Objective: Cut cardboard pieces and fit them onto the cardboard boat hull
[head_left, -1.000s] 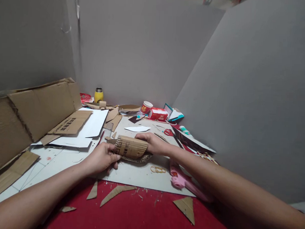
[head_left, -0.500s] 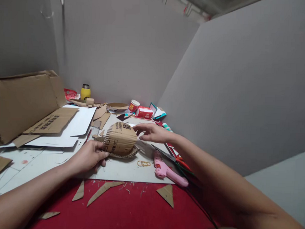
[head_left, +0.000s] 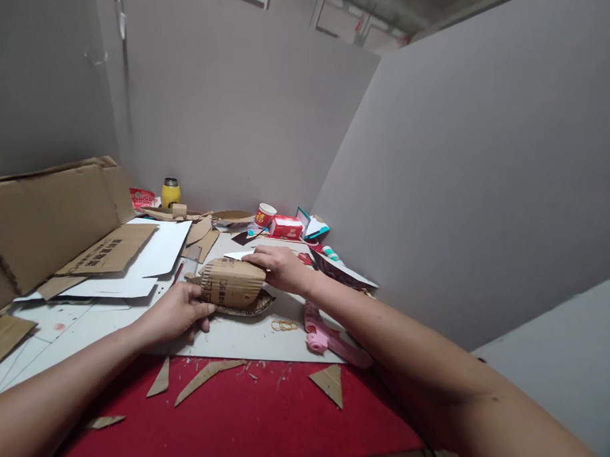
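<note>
A curved, dome-like cardboard piece (head_left: 235, 286), with printed characters and slits along its edges, sits over a flat cardboard layer on the white board (head_left: 221, 345). My left hand (head_left: 182, 311) grips its left end, thumb in front and fingers curled underneath. At the upper right edge, my right hand (head_left: 281, 264) is closed with its fingers over the cardboard; its thumb is hidden. Beside those fingertips shows a white paper corner (head_left: 238, 255). Yellow paper clips (head_left: 284, 326) lie to the right, near a pink glue gun (head_left: 326, 337) partly behind my right forearm.
Cardboard scraps (head_left: 207, 380) lie on the red cloth (head_left: 258, 420) in front. A large cardboard box (head_left: 49, 226) and white sheets (head_left: 167, 247) are at left. Behind are a yellow bottle (head_left: 171, 193), a paper cup (head_left: 265, 214) and a red-and-white box (head_left: 286, 226).
My right hand has moved left and its fingers have come down over the cardboard's upper right edge. The left hand keeps its grip. The view has shifted slightly.
</note>
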